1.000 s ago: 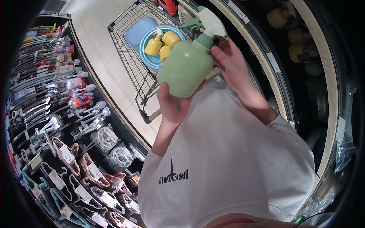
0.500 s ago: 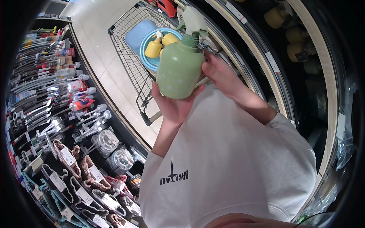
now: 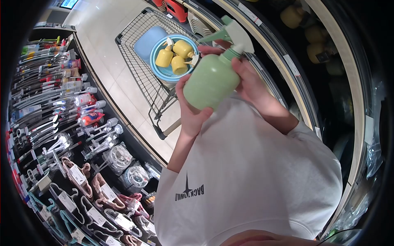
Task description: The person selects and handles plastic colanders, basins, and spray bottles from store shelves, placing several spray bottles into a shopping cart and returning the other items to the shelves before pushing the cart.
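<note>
A light green spray bottle (image 3: 211, 82) with a white and green trigger head (image 3: 238, 36) is tilted in front of my chest, its head toward the upper right. My left hand (image 3: 191, 118) cups its base from below, thumb along the lower edge. Around the neck and shoulder closes my right hand (image 3: 251, 82), with some fingers behind the trigger. Beyond the bottle, a shopping cart (image 3: 135, 49) carries a blue basin (image 3: 154, 65) with three yellow pump bottles (image 3: 179, 65) in it, beside a light blue plastic piece (image 3: 148, 41).
On the left, a rack holds brushes and utensils (image 3: 45, 90), packaged white items (image 3: 136, 175) and hangers (image 3: 76, 174). Dark shelves (image 3: 292, 65) with pale edges curve along the right, bearing yellow containers (image 3: 318, 53). Red items (image 3: 177, 10) stand beyond the cart.
The spray bottle has tilted further to the right, its head swinging right and down. My right hand has shifted around the neck. More of the yellow bottles now shows.
</note>
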Demonstrator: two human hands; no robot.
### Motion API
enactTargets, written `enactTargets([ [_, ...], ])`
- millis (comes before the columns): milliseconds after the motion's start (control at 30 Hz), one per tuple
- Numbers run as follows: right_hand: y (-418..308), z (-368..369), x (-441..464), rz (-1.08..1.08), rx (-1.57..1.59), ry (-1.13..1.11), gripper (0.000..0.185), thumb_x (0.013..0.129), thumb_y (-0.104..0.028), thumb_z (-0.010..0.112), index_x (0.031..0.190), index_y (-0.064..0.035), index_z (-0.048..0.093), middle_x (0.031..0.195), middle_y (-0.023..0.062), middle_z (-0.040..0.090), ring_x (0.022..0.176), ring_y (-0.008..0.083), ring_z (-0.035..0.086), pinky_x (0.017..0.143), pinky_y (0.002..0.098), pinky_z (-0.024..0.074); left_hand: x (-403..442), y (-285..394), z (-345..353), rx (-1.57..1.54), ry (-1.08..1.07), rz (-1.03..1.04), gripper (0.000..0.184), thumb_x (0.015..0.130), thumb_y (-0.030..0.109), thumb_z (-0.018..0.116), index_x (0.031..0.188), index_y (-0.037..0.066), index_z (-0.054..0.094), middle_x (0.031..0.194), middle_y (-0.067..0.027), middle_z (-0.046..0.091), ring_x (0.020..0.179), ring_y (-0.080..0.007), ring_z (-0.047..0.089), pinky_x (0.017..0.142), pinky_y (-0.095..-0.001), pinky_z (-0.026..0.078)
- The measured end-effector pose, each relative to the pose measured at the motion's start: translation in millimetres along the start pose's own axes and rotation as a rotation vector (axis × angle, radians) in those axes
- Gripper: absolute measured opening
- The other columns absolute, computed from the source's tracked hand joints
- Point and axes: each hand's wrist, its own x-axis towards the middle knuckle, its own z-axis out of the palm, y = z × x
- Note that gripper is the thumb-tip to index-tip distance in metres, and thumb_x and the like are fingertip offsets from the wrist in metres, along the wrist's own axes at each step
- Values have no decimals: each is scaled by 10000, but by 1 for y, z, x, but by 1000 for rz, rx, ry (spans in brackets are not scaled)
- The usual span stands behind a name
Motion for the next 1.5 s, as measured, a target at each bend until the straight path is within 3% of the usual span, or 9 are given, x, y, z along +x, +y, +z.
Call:
enactTargets([
  [67, -4, -8, 2, -24, -39, 15, 969, 983, -589, 630, 1641, -43, 174, 1529, 218, 514, 1390, 280, 527, 1170, 414, 406, -1, 5, 3, 114, -53, -13, 1101, 771, 445, 861, 1569, 98, 187, 1533, -158, 387, 1436, -286, 435, 1145, -452, 433],
  [167, -12, -14, -1, -95, -24, -128, 991, 962, -478, 679, 1641, -8, 129, 1381, 276, 612, 1287, 317, 614, 1137, 452, 452, 1, 1, 4, -65, -129, -102, 1127, 760, 488, 864, 1566, 73, 194, 1512, -161, 409, 1416, -302, 471, 1124, -445, 460],
  [300, -12, -22, 2, -212, -122, -215, 961, 932, -443, 692, 1608, 19, 189, 1244, 238, 669, 1273, 343, 615, 1140, 479, 449, 3, 1, 13, -275, -169, -179, 1158, 747, 540, 862, 1563, 54, 199, 1499, -174, 423, 1385, -306, 507, 1115, -442, 472],
  [567, -12, -21, 1, -100, -59, -35, 629, 971, -355, 564, 1439, 16, 367, 1018, 167, 705, 1161, 350, 661, 1054, 463, 502, 3, -1, 12, -124, -200, -192, 1153, 767, 537, 845, 1571, 45, 181, 1508, -174, 406, 1406, -298, 474, 1126, -438, 451],
  [1000, -9, -26, 3, -140, -61, -94, 631, 1014, -431, 577, 1439, -18, 359, 1026, 180, 715, 1156, 359, 674, 1061, 466, 508, 4, -3, 12, -48, -199, -164, 1155, 771, 551, 846, 1577, 66, 175, 1519, -159, 373, 1426, -285, 429, 1150, -439, 410],
  [1200, -16, -28, 3, -171, -158, -168, 719, 948, -333, 630, 1474, 17, 287, 1081, 206, 722, 1173, 356, 669, 1087, 465, 491, 8, -6, 10, -117, -213, -129, 1161, 789, 569, 824, 1589, 62, 153, 1536, -170, 365, 1440, -295, 426, 1152, -451, 417],
  [1300, -18, -35, 6, -134, -267, -37, 686, 909, -224, 605, 1464, 33, 292, 1090, 212, 726, 1174, 341, 672, 1092, 458, 487, 11, -12, 6, 74, -198, -41, 943, 941, 490, 690, 1589, 57, 158, 1549, -166, 356, 1438, -292, 434, 1138, -455, 433],
  [1367, -18, -36, 7, -123, -294, 16, 676, 879, -173, 579, 1454, 43, 295, 1091, 214, 731, 1167, 329, 675, 1091, 453, 487, 10, -8, 12, -132, -13, -223, 693, 1066, 382, 515, 1580, 47, 193, 1547, -159, 375, 1421, -281, 452, 1125, -455, 442],
  [1500, -19, -39, 5, -103, -286, 1, 679, 864, -169, 584, 1443, 50, 303, 1077, 211, 737, 1154, 327, 678, 1086, 453, 489, 13, -10, 5, 14, -21, -250, 557, 1120, 346, 406, 1558, 37, 256, 1522, -153, 420, 1394, -264, 474, 1106, -450, 451],
])
